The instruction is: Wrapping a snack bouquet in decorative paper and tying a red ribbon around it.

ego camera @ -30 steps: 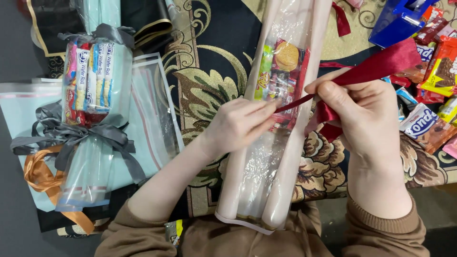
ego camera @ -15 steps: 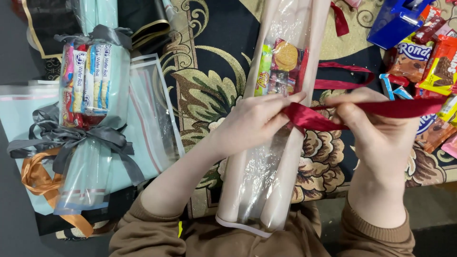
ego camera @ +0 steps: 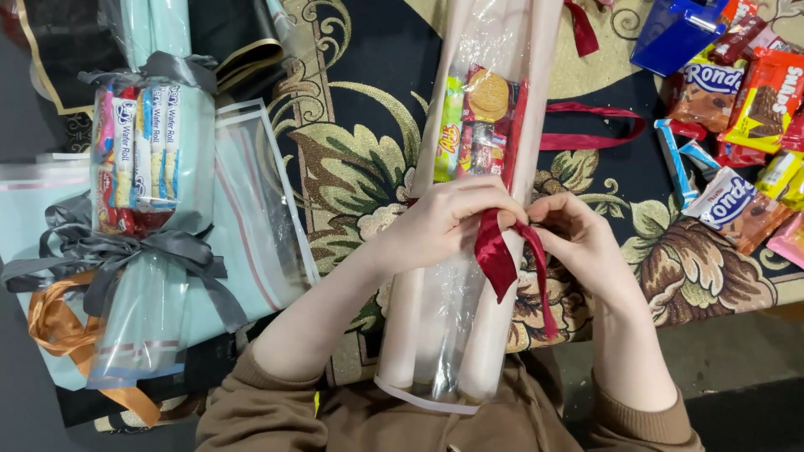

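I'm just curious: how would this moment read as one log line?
left hand: pinching red ribbon | right hand: holding ribbon | ribbon: around clear snack wrap

black carpet (ego camera: 368, 100) with gold and green floral pattern, grey floor (ego camera: 737, 351) alongside

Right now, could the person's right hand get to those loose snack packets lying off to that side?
Probably yes. The right hand pinches the red ribbon at the clear wrapped bundle, and the snack packets lie on the patterned cloth on that same side with nothing between. It would need to let go first.
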